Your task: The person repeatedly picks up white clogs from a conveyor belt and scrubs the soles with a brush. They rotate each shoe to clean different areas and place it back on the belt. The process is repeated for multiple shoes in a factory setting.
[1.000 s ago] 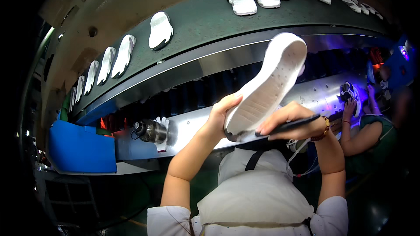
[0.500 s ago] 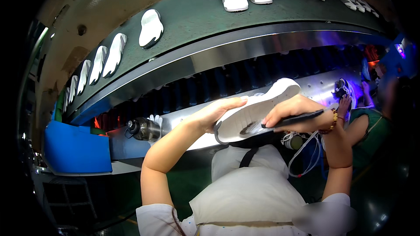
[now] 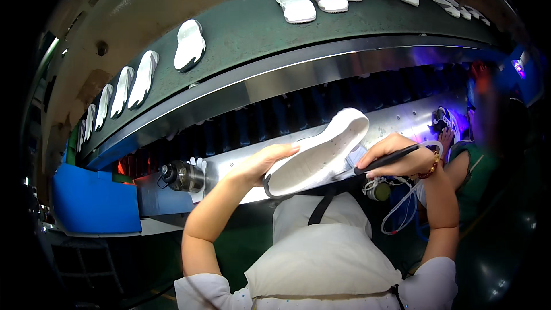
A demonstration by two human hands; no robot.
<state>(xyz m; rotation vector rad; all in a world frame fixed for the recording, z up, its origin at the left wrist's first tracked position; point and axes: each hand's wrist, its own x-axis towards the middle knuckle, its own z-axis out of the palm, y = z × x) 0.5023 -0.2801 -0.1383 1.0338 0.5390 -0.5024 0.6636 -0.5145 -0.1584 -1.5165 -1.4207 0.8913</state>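
Note:
My left hand (image 3: pixel 265 163) grips a white shoe sole (image 3: pixel 313 163) by its left edge, the thumb lying along the upper rim. The sole is tilted, its hollow inner side turned up and a dark tip at its lower left end. My right hand (image 3: pixel 399 154) is closed around a black-handled brush (image 3: pixel 385 161). The brush's head is near the sole's lower right edge; I cannot tell whether it touches. A thin clear tube (image 3: pixel 396 222) hangs in loops below my right hand.
Several white soles (image 3: pixel 190 45) lie along the green conveyor belt (image 3: pixel 241 28) at the back. On the metal ledge (image 3: pixel 241 161) stand a dark bottle (image 3: pixel 182 176) and a white glove (image 3: pixel 199 166). A co-worker's hand (image 3: pixel 445 140) is at the right beside a shoe (image 3: pixel 443 119).
My right hand has drawn the brush from the sole's middle toward its lower right edge. The sole has moved slightly left and down with my left hand. The belt's soles appear shifted left.

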